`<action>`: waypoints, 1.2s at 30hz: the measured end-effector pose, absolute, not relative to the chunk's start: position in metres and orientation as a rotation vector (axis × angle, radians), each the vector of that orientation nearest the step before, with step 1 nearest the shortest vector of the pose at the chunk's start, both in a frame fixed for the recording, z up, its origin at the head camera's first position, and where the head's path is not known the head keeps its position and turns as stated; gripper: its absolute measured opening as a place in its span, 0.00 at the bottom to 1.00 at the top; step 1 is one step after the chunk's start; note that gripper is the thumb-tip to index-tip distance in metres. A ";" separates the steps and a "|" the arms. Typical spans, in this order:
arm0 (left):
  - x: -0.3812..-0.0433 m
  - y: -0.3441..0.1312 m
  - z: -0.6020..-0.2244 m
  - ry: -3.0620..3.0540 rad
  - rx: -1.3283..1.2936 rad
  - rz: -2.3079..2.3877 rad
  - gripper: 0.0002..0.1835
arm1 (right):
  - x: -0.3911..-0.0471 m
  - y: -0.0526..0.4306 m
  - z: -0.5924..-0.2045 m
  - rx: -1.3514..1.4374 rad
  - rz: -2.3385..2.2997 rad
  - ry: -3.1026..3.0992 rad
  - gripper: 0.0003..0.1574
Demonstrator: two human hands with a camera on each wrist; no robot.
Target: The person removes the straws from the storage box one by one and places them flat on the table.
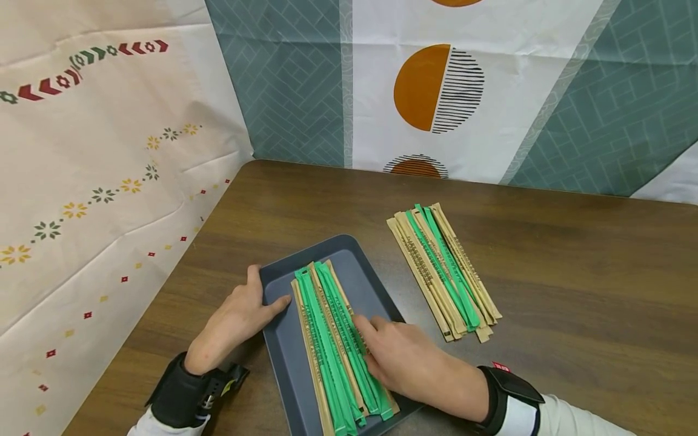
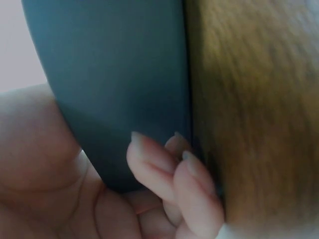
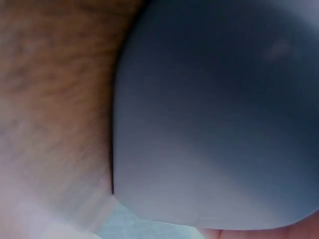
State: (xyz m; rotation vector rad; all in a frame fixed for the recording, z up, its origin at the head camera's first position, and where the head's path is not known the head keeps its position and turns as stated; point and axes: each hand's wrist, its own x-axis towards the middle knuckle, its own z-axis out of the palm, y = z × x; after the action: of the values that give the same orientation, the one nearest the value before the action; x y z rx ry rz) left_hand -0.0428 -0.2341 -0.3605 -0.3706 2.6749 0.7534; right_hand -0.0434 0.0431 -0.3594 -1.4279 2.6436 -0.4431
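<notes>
The work is judged partway along: packets (image 1: 322,339), touched by the right hand (image 1: 400,357) whose openness and hold cannot be told, are laid in the tray (image 1: 283,351) gripped by the left hand (image 1: 237,315), and another bundle (image 1: 444,272) is left on the desk (image 1: 572,303).

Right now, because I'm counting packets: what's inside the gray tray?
The gray tray holds green and tan packets side by side. The right hand covers some; anything beneath them is hidden.

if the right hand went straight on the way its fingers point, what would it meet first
Likely the green and tan sticks in the tray; the right hand looks up against them, though depth is unclear.
</notes>
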 end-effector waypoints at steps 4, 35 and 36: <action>-0.042 -0.234 -0.360 2.677 -0.376 0.756 0.43 | -0.044 0.042 -0.360 -1.368 -0.381 2.602 0.25; -0.041 -0.233 -0.357 2.688 -0.338 0.759 0.40 | -0.096 0.073 -0.323 -1.525 -1.036 2.910 0.08; -0.041 -0.233 -0.357 2.689 -0.338 0.759 0.40 | -0.098 0.075 -0.322 -1.545 -1.038 2.938 0.08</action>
State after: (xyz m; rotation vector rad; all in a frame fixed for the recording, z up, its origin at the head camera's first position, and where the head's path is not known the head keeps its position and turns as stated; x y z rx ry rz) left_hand -0.0407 -0.2331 -0.3571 -0.3379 2.6887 0.7589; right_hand -0.0984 0.0753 -0.3220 -1.5446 2.9381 -1.0379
